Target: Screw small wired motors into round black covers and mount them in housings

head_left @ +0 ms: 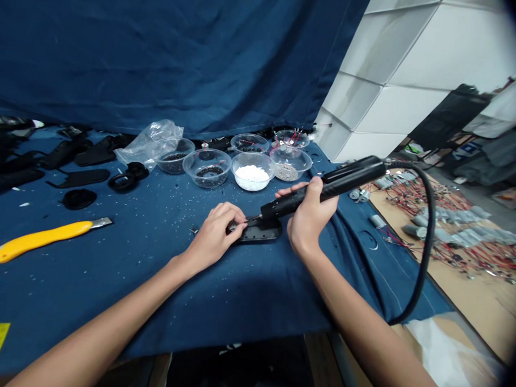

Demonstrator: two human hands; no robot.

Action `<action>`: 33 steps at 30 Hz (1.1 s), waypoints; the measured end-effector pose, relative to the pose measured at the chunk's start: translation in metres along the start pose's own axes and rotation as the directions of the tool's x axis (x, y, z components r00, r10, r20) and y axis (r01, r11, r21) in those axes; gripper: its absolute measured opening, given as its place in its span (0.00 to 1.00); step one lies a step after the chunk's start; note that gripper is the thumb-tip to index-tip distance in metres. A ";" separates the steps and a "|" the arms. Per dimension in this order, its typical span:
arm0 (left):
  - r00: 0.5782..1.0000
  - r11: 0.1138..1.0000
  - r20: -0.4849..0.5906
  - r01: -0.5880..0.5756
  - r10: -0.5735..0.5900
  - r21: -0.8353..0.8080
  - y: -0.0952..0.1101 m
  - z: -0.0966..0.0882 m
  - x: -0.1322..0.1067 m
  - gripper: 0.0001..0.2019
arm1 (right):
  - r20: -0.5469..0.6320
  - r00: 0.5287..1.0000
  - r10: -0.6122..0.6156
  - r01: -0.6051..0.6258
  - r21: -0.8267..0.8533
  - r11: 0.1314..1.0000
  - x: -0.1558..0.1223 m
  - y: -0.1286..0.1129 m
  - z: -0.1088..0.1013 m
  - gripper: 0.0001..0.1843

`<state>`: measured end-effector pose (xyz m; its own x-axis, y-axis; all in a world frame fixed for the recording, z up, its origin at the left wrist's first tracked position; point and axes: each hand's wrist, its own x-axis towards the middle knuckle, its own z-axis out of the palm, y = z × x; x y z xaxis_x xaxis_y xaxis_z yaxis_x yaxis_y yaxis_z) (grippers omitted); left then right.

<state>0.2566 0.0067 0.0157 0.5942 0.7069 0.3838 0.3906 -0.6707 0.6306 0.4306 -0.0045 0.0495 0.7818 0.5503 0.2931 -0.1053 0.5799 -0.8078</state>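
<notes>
Two bare hands are working over a slim black casing (263,233), which is lying on the blue cloth (161,308) near the middle of the scene. We are seeing its hollow side facing up: a long, shallow shell with a raised rim, a rounded right end and small dots lining its inner edge, while its left end is hiding behind our left hand (219,230). There our thumb and forefinger are closing together at the casing, though we cannot tell what they are pinching. Our right hand (311,218) is wrapping around a black electric screwdriver (347,177), its barrel shining at the far right end and carrying pale specks toward the front. Its thin metal bit (258,217) is pointing down and left at the casing; we cannot tell whether it is touching. A thick black cable (428,233) is curving from its back end toward the near right. Beyond the casing, clear bowls (190,177) are holding small parts, and a yellow knife (45,239) is lying to the left.
</notes>
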 end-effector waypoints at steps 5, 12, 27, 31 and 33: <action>0.999 0.999 0.034 0.014 -0.015 0.033 -0.002 0.002 0.001 0.05 | 0.155 0.983 -0.095 0.117 -0.139 0.983 -0.005 -0.006 0.018 0.13; 0.993 0.994 0.084 0.074 -0.081 0.079 0.001 -0.002 0.001 0.05 | 0.346 0.924 -0.164 0.293 -0.363 0.884 -0.018 0.004 0.024 0.17; 0.925 0.997 0.373 0.067 -0.074 0.033 -0.015 -0.030 -0.004 0.32 | 0.423 0.895 -0.144 0.305 -0.341 0.889 -0.023 -0.009 0.029 0.15; 0.931 0.996 0.357 0.043 -0.068 0.079 -0.017 -0.024 -0.004 0.27 | 0.402 0.910 -0.106 0.236 -0.290 0.927 -0.026 -0.010 0.030 0.16; 0.933 0.996 0.356 0.034 -0.061 0.081 -0.017 -0.024 -0.003 0.27 | 0.397 0.912 -0.106 0.235 -0.293 0.927 -0.025 -0.009 0.030 0.16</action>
<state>0.2313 0.0210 0.0202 0.7806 0.6200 0.0793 0.4664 -0.6622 0.5865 0.3932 -0.0054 0.0648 0.4797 0.6791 0.5556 0.2658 0.4910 -0.8296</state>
